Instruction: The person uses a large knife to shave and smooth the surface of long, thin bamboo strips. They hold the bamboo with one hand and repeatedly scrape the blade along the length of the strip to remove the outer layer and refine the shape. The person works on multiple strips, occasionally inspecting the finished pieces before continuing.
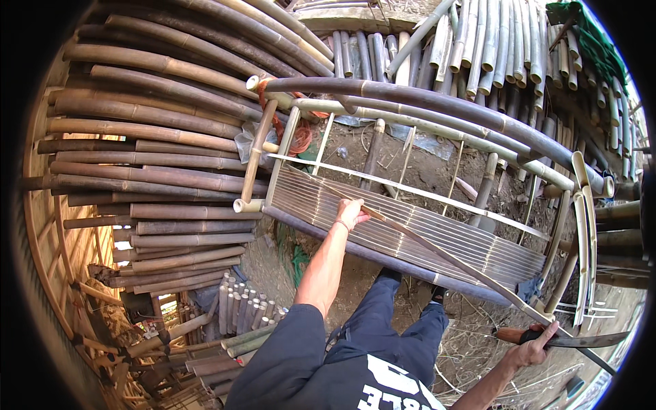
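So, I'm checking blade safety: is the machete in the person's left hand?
No, the right hand grips the machete, while the left hand holds the long bamboo strip.

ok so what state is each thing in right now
thin brown bamboo slats: lying parallel
rectangular bamboo-pole frame: near side slatted, far side mostly open
long narrow brown bamboo strip: held slantwise over the slats
left hand: closed on the strip
wooden-handled dark-bladed knife: unsheathed, blade pointing right
right hand: closed around the knife
short round bamboo pieces: standing upright, bunched
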